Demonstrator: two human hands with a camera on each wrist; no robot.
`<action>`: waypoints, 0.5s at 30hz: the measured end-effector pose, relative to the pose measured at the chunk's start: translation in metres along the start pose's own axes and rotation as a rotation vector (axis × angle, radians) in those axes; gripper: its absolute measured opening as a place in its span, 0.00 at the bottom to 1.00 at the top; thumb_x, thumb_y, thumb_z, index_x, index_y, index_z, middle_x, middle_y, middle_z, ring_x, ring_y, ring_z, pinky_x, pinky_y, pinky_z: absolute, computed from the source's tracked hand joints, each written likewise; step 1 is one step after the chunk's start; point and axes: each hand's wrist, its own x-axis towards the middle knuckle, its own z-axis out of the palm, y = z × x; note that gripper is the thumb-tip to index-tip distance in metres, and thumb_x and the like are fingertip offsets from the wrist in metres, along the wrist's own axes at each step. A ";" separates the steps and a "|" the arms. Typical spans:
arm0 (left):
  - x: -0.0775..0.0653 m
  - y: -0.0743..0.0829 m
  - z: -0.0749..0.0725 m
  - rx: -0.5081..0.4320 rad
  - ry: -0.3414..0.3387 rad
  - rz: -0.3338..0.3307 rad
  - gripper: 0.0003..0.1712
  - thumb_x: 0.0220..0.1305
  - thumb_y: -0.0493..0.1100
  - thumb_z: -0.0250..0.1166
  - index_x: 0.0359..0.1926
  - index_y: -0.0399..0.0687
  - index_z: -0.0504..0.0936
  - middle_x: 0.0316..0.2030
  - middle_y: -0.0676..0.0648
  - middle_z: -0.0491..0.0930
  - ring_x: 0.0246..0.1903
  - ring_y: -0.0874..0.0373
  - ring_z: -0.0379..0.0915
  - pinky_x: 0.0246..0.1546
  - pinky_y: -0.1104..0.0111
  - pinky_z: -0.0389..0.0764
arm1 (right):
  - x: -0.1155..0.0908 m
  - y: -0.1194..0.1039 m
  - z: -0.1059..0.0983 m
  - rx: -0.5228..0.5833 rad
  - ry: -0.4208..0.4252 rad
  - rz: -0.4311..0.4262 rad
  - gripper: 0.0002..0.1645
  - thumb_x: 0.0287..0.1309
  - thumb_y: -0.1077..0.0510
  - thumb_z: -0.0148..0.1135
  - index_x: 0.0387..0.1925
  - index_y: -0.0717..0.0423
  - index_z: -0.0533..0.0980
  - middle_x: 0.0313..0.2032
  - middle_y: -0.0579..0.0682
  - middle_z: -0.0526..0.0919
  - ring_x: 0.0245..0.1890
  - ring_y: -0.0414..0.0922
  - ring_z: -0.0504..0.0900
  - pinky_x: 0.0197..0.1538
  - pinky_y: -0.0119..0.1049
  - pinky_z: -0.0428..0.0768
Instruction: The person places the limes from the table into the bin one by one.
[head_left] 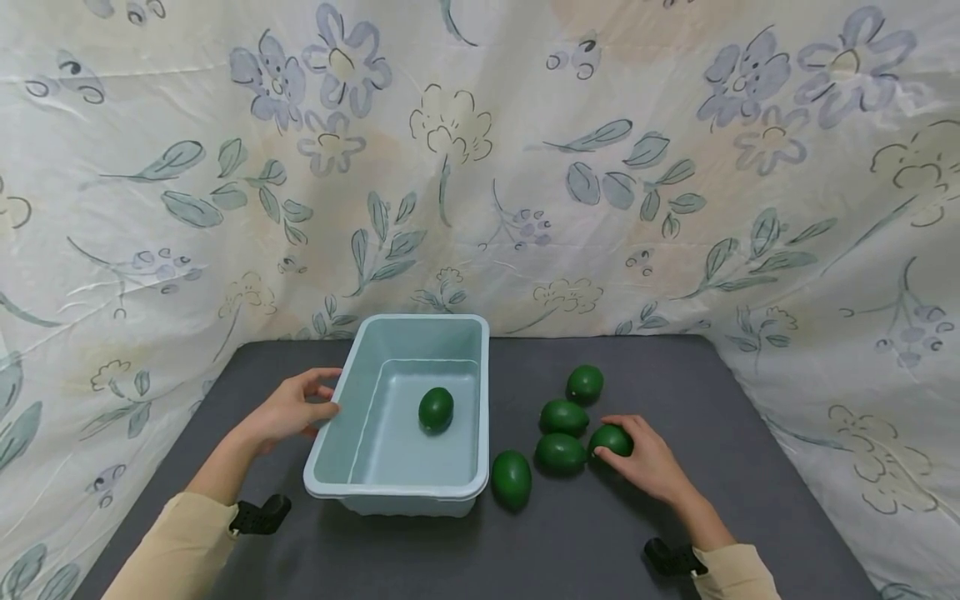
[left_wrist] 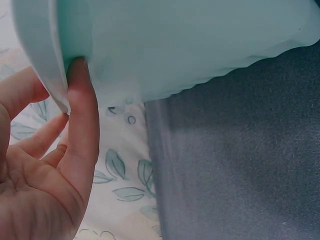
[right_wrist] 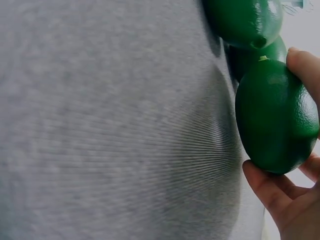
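Observation:
A pale blue-green plastic bin [head_left: 405, 492] stands on the dark table, with one dark green oval fruit [head_left: 436, 410] lying in it. My left hand [head_left: 294, 408] pinches the bin's left rim; in the left wrist view its thumb [left_wrist: 80, 100] lies against the outer wall under the lip. To the right of the bin, my right hand [head_left: 648, 458] grips another oval fruit [right_wrist: 275, 117] between thumb and fingertips, low over the table. Close beside that one are two more fruits [head_left: 561, 454] [head_left: 564, 417], side by side.
A further fruit [head_left: 585, 384] sits behind the group, and one more [head_left: 512, 480] lies beside the bin's front right corner. The dark grey table [head_left: 540, 558] ends at a hanging floral cloth [head_left: 480, 192] at the back and sides.

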 end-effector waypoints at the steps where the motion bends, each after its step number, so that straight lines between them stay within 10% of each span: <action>1: 0.000 0.000 0.000 0.002 -0.004 0.003 0.37 0.61 0.39 0.60 0.68 0.42 0.53 0.49 0.34 0.70 0.38 0.52 0.77 0.32 0.56 0.82 | 0.000 0.000 -0.001 0.005 0.002 0.001 0.29 0.51 0.47 0.66 0.53 0.55 0.73 0.46 0.53 0.74 0.38 0.47 0.76 0.34 0.39 0.75; 15: -0.001 0.000 0.000 -0.001 0.001 0.008 0.37 0.61 0.39 0.59 0.68 0.43 0.54 0.48 0.35 0.70 0.37 0.52 0.77 0.32 0.57 0.82 | 0.017 -0.009 -0.011 0.014 0.041 -0.011 0.30 0.52 0.47 0.66 0.54 0.55 0.72 0.46 0.55 0.73 0.37 0.47 0.75 0.34 0.40 0.74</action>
